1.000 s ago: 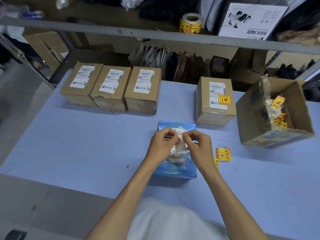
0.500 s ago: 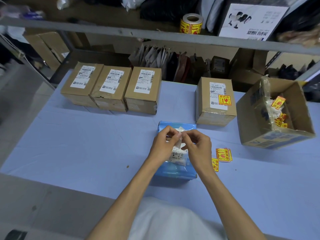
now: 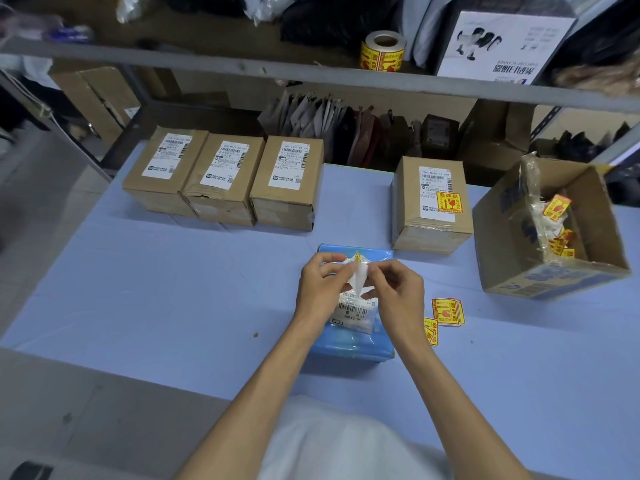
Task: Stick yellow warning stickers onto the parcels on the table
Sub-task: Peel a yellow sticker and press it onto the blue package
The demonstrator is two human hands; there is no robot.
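A blue plastic parcel (image 3: 356, 344) with a white barcode label lies on the table in front of me. Above it, my left hand (image 3: 320, 287) and my right hand (image 3: 398, 294) both pinch one yellow warning sticker (image 3: 357, 268) on its white backing; a yellow corner shows at the top, the backing partly curled away. Several loose yellow stickers (image 3: 446, 311) lie just right of my right hand. A cardboard parcel (image 3: 431, 206) at the back right carries a yellow sticker. Three cardboard parcels (image 3: 221, 178) stand in a row at the back left, with white labels only.
An open cardboard box (image 3: 550, 230) holding backing scraps and yellow stickers stands at the right edge. A roll of yellow stickers (image 3: 382, 51) rests on the metal shelf (image 3: 242, 65) above the table's far side. The blue table surface (image 3: 156, 292) stretches left of the parcel.
My hands have lifted slightly toward the far end of the blue parcel, and the white backing has peeled further, so a yellow corner of the sticker now shows between my fingers.
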